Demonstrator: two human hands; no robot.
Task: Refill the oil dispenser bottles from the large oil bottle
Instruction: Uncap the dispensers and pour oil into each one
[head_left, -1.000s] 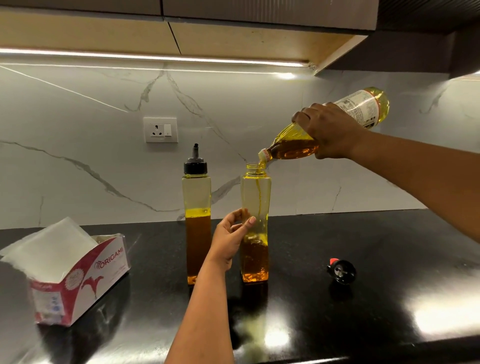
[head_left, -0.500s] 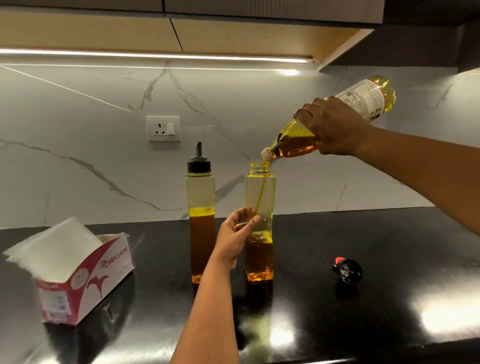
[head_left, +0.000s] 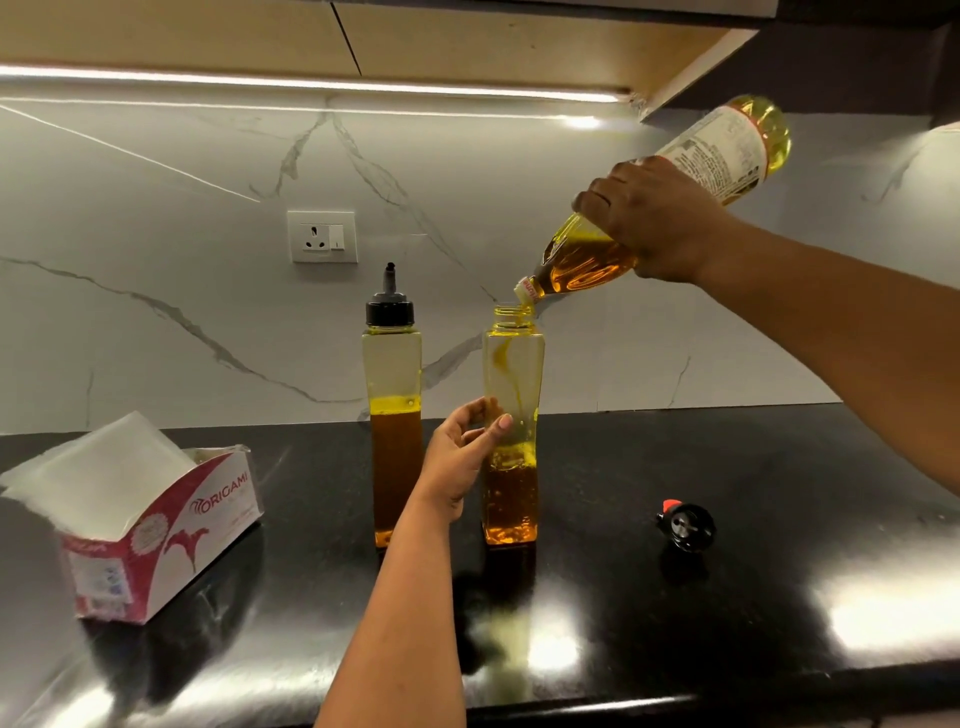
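The glossy black stone worktop runs the width of the view beneath a white veined marble wall, and on it, largest first, sits an open red-and-white cardboard tissue box at the far left. Above the right side, the large clear plastic oil bottle with a white label is tipped steeply, its long axis sloping from base at upper right down to mouth at lower left, the mouth just above and slightly right of the open neck of the tall square clear dispenser bottle without a cap. The right hand grasps the large bottle round its middle, fingers wrapped over it and covering part of the label. The uncapped dispenser looks under half full. Just beside it to the left stands a second square dispenser bottle with a black spout cap, about half full. The left hand cups the uncapped dispenser's left side, thumb and fingertips curled at its face; whether it truly grips or only steadies is hard to tell. The small black cap with a red tip lies well apart to the right. The stream itself is faint against the glass.
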